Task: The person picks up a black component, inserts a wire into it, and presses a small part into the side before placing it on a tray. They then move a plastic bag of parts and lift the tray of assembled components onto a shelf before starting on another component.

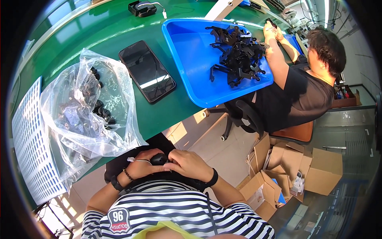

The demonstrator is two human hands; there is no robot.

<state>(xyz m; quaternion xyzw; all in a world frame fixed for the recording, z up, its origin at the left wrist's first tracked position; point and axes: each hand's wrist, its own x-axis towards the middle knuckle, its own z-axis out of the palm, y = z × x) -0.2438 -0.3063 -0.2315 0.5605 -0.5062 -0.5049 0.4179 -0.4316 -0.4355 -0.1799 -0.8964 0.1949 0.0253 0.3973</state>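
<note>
- The left hand (pixel 139 168) grasps a black rounded part (pixel 158 159) between thumb and fingers.
- The right hand (pixel 191 166) has its fingers bent, with the tips at the right side of this part; I cannot tell if they grip it or some smaller piece.
- The part is above the person's lap, just beside the edge of the green table (pixel 159 115).
- A thin wire with a white connector (pixel 131 159) comes out at the left hand.
- On the table, a clear plastic bag (pixel 129 93) with black pieces lies near a phone (pixel 147 71).
</note>
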